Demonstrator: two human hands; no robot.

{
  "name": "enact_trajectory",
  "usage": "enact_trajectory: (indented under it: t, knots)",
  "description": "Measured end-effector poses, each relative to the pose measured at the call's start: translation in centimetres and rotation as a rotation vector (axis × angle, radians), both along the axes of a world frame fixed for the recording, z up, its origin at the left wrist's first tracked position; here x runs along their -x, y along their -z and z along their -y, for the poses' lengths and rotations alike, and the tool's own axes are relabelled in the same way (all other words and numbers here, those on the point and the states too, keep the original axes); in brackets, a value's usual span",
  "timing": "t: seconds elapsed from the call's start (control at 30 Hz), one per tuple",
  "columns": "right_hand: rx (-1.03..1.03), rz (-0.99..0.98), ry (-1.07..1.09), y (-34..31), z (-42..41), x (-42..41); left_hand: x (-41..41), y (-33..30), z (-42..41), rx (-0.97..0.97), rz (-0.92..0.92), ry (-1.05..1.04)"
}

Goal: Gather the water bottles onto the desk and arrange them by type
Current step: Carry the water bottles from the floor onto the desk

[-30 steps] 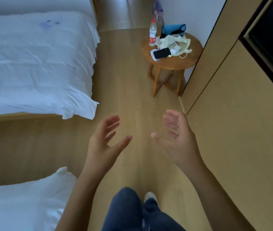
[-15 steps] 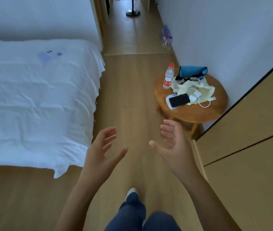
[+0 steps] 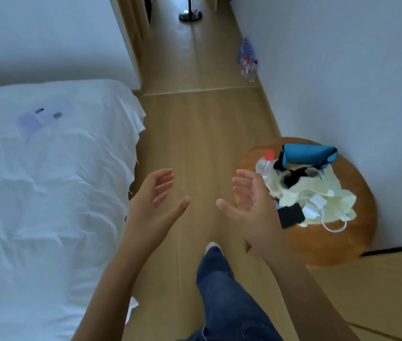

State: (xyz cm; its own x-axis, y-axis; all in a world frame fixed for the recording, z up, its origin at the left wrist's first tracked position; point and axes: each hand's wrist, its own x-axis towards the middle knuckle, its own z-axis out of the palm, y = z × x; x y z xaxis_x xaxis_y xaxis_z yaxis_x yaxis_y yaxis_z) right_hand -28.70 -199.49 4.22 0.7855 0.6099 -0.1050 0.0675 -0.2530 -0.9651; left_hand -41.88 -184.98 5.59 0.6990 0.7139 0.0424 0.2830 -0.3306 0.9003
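A clear water bottle with a red cap stands on the round wooden side table at the right, partly hidden behind my right hand. A pack of several small bottles sits on the floor by the far wall. My right hand is open, palm turned inward, just left of the table's bottle and holding nothing. My left hand is open too, palm facing the right hand, over the wooden floor.
A white bed fills the left, with small flat items on it. The side table also carries a blue pouch, a pale cloth bag, a black phone and a white charger cable. A lamp base stands far ahead.
I have walked forward along the aisle: the side table has come from far ahead to right beside my right hand. Both hands stay open and empty.
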Motion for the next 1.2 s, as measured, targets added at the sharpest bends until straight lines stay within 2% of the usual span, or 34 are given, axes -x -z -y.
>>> enact_trajectory:
  t: [0.23,0.43,0.63,0.77,0.97,1.2]
  knots:
    - [0.032,0.032,-0.028,-1.7,-12.2,-15.7,-14.5,-1.3,-11.8,-0.001,-0.03,-0.001]
    - [0.061,0.018,0.004,-0.2,-21.9,-26.0,-24.6,-0.1,-21.7,0.046,-0.057,0.006]
    - [0.075,0.024,0.08,0.7,-34.8,-38.7,-37.2,1.2,-35.4,0.07,-0.045,0.031]
    - [0.081,0.028,0.139,-0.5,-42.5,-46.8,-46.0,-0.1,-44.2,0.05,-0.063,0.099]
    - [0.043,-0.033,0.225,-1.0,-50.0,-57.8,-59.0,-1.6,-53.4,0.037,-0.05,0.175]
    - [0.065,-0.025,0.298,1.2,-57.3,-74.0,-77.0,0.2,-61.4,0.074,-0.07,0.247]
